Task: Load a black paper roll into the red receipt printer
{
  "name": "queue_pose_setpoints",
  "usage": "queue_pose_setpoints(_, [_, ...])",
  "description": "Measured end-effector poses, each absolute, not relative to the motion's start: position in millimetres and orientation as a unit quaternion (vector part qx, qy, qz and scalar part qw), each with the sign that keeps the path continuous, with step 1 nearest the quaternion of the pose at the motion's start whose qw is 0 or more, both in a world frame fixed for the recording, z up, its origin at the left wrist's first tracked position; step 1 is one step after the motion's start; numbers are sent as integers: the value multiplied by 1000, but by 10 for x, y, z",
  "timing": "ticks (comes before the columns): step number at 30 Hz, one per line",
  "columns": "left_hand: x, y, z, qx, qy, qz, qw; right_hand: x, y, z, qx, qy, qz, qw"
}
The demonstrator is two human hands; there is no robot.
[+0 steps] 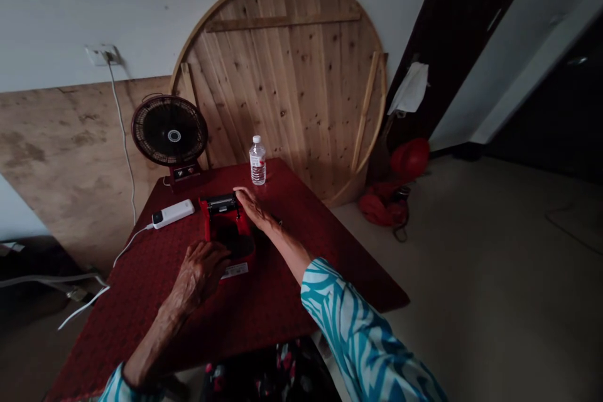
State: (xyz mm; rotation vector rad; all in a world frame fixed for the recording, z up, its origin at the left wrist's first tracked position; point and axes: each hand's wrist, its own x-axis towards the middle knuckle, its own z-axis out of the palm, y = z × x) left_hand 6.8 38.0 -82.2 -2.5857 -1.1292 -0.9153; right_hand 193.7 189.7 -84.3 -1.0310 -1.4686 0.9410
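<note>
The right hand (pixel 254 210) lies flat, fingers pressed together, tips beside the black roller (pixel 221 203) of a red plastic device (pixel 225 218) on a red tabletop (pixel 306 251); the left hand (pixel 200 273) curls at its near edge, fingers loosely bent; it looks light, stiff, best held by its side walls.

Head cam, looking fwd/down, close on L hand (pixel 200 276), R hand (pixel 254 210).

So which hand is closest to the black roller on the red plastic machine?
The right hand: its fingertips reach the end of the black roller. The left hand lies lower, by the red plastic machine.
</note>
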Motion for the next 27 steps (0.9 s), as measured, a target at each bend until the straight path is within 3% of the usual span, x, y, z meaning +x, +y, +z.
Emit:
queue_pose_setpoints(7, [80,377,-843,-864,-376,-317,108,2058,1722,-811,-424,-608,424,520])
queue_pose_setpoints(14, [50,345,-883,-860,-376,-335,78,2062,1179,-1221,-383,-578,393,605])
queue_pose_setpoints(17, [-19,419,-876,-825,-418,-379,-17,1979,1047,-1306,-398,-524,405,634])
queue_pose_setpoints(22, [-61,692,-900,-582,-554,-529,-273,1882,1047,-1271,-410,-447,472,640])
queue_pose_setpoints(27, [-28,860,-1059,-490,-495,-561,-448,1875,1066,-1268,-405,-438,481,642])
